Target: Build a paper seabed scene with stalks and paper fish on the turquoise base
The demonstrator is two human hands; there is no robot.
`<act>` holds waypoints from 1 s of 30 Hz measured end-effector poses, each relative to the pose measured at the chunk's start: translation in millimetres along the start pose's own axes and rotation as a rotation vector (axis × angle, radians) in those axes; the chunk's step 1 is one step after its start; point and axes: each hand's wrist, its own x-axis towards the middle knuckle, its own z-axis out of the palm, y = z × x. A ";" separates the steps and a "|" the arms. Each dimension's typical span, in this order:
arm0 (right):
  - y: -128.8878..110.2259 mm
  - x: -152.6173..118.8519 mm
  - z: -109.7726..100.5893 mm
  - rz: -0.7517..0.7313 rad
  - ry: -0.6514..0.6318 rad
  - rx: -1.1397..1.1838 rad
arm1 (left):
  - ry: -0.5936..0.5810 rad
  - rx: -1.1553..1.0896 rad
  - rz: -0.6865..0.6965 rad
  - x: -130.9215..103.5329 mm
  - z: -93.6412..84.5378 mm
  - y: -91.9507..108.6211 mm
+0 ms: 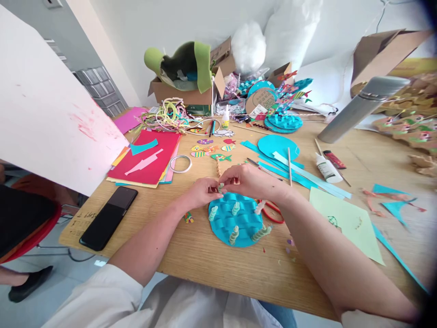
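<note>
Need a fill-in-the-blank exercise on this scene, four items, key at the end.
1. The left hand and right hand pinch a pale green twist at the far edge of a woven disc coloured ____.
2. From the person's view, the black phone lies to the ____ of the disc.
3. The paper stack's large top sheet is ____.
4. The colourful cutouts beyond the hands are shaped like ____.

Missing words: blue; left; red; fish
</note>
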 end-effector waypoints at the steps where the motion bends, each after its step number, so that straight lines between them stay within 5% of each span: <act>1: 0.1 0.3 1.1 -0.018 0.002 -0.001 | -0.002 0.002 0.004 0.4 0.1 -1.5; 15: -9.9 2.5 6.4 -0.024 -0.079 0.046 | 0.012 0.055 0.045 0.1 -1.2 -2.9; 30: -20.1 1.3 3.4 0.036 -0.027 -0.003 | -0.007 0.024 0.052 0.3 -1.8 0.3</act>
